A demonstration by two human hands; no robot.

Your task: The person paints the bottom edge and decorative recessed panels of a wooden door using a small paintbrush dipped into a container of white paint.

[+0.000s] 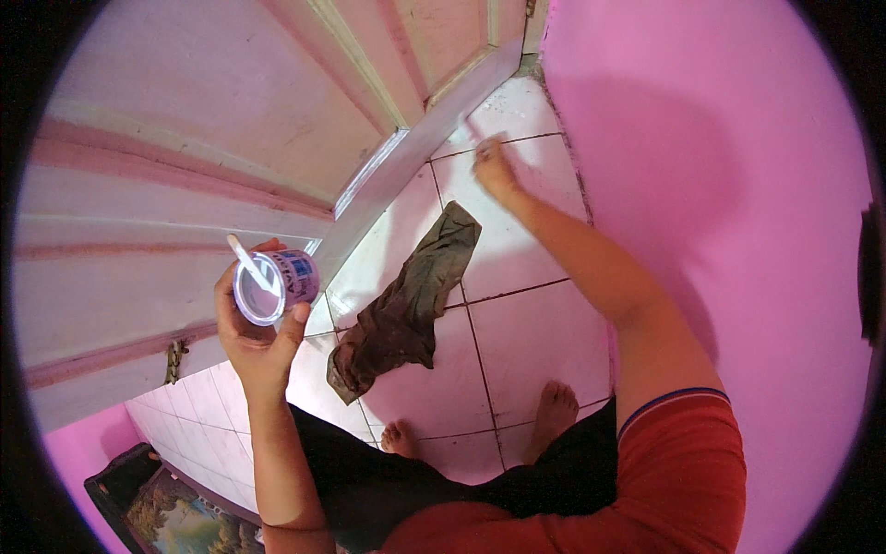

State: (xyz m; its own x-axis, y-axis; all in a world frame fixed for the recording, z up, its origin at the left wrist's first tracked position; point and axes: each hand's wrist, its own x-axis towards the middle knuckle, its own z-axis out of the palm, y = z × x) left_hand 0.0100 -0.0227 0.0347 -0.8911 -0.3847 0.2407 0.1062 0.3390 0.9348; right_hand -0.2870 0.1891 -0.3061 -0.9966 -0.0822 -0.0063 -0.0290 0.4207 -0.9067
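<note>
My left hand is wrapped round a small paint tub with a printed label, tilted so its pale inside shows. A light flat stick leans in the tub and pokes out over its rim. Farther off, my right hand is closed low beside the bottom part of the panelled door. Something thin and pale seems to stick out from its fingers toward the door, too blurred to name. Shiny whitish patches show on the door's moulding near its lower edge.
A crumpled dark brown cloth lies on the white floor tiles in front of my bare feet. A pink wall rises close on my right. At the lower left are a metal latch on the door and a dark-framed picture.
</note>
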